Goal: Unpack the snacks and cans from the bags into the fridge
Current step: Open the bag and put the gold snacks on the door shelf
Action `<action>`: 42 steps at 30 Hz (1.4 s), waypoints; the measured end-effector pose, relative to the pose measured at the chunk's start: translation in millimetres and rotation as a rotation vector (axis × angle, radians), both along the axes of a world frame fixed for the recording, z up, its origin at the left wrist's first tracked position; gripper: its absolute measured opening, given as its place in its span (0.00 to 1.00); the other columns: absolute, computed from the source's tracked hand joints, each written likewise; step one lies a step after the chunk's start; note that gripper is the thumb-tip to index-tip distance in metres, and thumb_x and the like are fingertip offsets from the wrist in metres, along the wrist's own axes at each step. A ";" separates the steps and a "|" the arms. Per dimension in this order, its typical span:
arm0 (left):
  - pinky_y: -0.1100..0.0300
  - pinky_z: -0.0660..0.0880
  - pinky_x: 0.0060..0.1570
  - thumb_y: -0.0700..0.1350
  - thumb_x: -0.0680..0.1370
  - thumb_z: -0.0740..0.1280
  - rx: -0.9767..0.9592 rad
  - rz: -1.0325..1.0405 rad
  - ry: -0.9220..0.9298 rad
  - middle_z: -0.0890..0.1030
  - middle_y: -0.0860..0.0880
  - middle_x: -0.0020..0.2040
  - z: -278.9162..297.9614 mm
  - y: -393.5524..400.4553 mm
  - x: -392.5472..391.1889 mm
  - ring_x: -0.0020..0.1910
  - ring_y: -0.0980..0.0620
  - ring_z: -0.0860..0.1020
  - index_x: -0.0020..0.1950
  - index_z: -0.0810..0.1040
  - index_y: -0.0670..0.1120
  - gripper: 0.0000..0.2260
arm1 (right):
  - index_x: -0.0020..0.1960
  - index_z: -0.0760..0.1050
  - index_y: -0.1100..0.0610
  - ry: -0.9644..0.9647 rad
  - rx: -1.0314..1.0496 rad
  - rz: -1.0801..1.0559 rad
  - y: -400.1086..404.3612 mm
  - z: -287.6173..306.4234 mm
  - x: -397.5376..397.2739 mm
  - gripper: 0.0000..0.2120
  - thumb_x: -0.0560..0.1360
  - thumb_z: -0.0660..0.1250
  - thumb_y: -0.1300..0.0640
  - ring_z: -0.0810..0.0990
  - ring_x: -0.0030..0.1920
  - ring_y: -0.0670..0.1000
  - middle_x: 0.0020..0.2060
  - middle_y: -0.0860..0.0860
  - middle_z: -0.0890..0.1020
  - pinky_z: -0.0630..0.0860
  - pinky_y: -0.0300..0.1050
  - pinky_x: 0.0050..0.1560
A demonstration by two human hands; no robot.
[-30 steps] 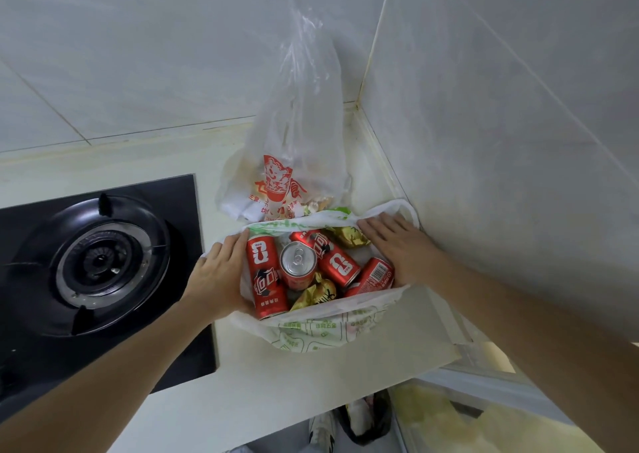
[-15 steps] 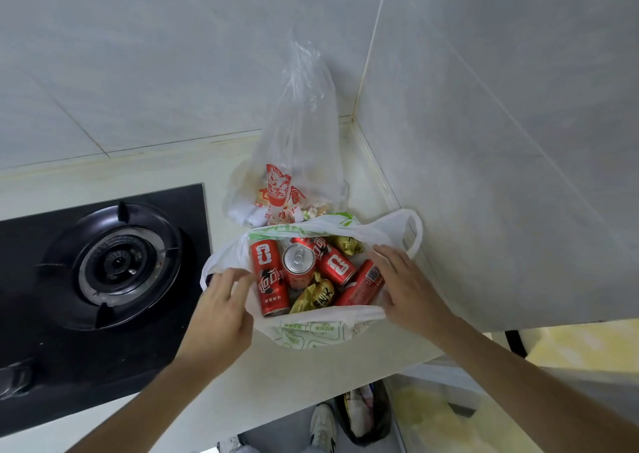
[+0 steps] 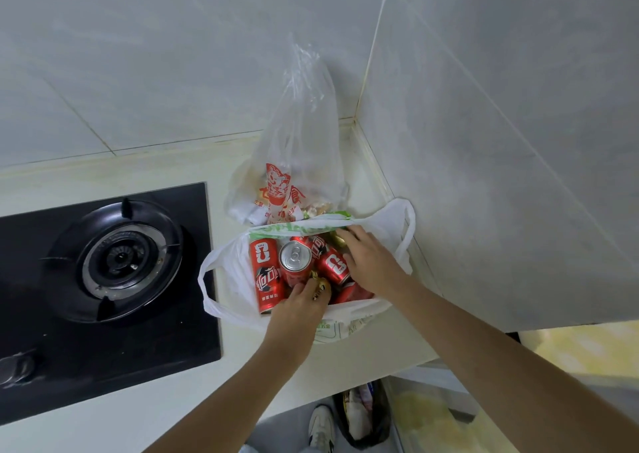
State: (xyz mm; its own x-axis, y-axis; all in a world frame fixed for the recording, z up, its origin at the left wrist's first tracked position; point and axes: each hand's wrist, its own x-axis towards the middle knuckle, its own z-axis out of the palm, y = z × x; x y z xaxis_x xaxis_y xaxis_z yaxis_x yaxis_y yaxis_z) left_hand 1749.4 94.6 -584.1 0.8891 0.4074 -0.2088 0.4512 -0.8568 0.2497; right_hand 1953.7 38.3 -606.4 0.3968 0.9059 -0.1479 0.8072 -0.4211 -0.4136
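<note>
Both hands [image 3: 371,262] reach among four red cans [image 3: 265,274].

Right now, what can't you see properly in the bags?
Head view only:
- Gold snack packet: mostly hidden by the left hand.
- Lowest red can: covered by the right hand.
- Clear bag: contents blurred behind crinkled plastic.
- Fridge: not in view.

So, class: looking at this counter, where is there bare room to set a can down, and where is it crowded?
Free: the pale counter strip between the black gas hob and the counter's front edge, below the white green-printed plastic bag; also the strip behind the hob, along the tiled wall. Crowded: the corner, where the clear red-printed bag stands behind the white bag, with both hands among red cans.
</note>
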 end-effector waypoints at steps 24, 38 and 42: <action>0.57 0.81 0.47 0.61 0.81 0.64 -0.093 0.083 -0.132 0.73 0.52 0.64 29.4 5.9 -10.4 0.56 0.50 0.81 0.71 0.72 0.52 0.21 | 0.51 0.66 0.54 -0.133 0.107 -0.020 -7.2 13.6 -7.5 0.16 0.73 0.73 0.61 0.72 0.37 0.49 0.52 0.50 0.72 0.64 0.38 0.32; 0.52 0.80 0.44 0.53 0.75 0.68 -0.006 -0.149 -0.286 0.77 0.53 0.60 207.6 39.6 5.3 0.50 0.46 0.82 0.71 0.74 0.53 0.24 | 0.63 0.77 0.48 0.019 0.441 -0.256 -67.5 201.8 -35.2 0.20 0.73 0.74 0.60 0.81 0.53 0.49 0.56 0.44 0.80 0.80 0.51 0.53; 0.50 0.81 0.42 0.53 0.75 0.68 0.046 -0.310 -0.423 0.76 0.52 0.59 269.0 44.9 19.4 0.47 0.44 0.83 0.72 0.73 0.52 0.24 | 0.64 0.75 0.46 -0.183 0.472 -0.365 -100.0 276.4 -64.2 0.24 0.72 0.72 0.62 0.82 0.53 0.50 0.58 0.41 0.79 0.80 0.50 0.50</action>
